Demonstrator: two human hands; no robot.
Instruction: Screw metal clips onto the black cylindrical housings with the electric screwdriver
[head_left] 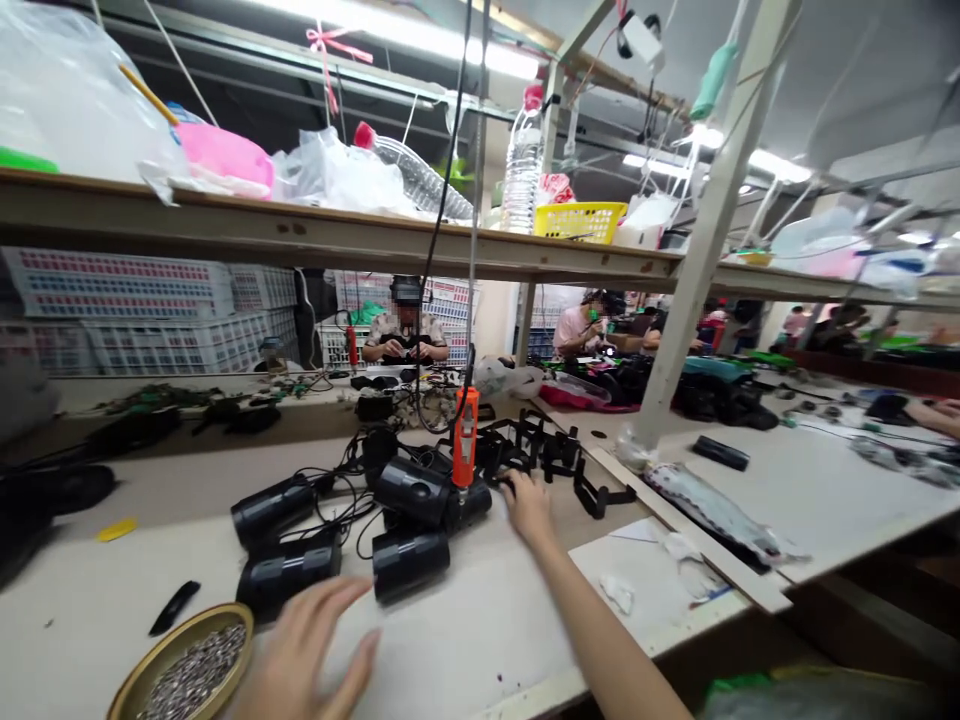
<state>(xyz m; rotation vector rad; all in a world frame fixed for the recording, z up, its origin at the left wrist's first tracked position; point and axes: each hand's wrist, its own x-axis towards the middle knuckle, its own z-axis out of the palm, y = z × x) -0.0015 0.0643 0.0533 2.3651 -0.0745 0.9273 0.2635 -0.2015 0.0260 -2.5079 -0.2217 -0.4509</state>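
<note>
Left hand (pixel 307 650): your fingers are spread flat and hold nothing, hovering over the table (pixel 480 620) near the screw dish (pixel 184 665).
Right hand (pixel 529 508): your fingers are loosely curled, touching the black brackets (pixel 547 455).
Black housings (pixel 409 562): lying sideways between your hands, open ends facing you.

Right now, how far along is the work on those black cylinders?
Looks done: nothing clearly; four black cylindrical housings lie wired but loose on the bench. In hand: the right hand reaches into the pile of black brackets; the left hand hovers open beside the bowl of screws. Left: the hanging orange screwdriver is untouched, no bracket visibly attached.
</note>
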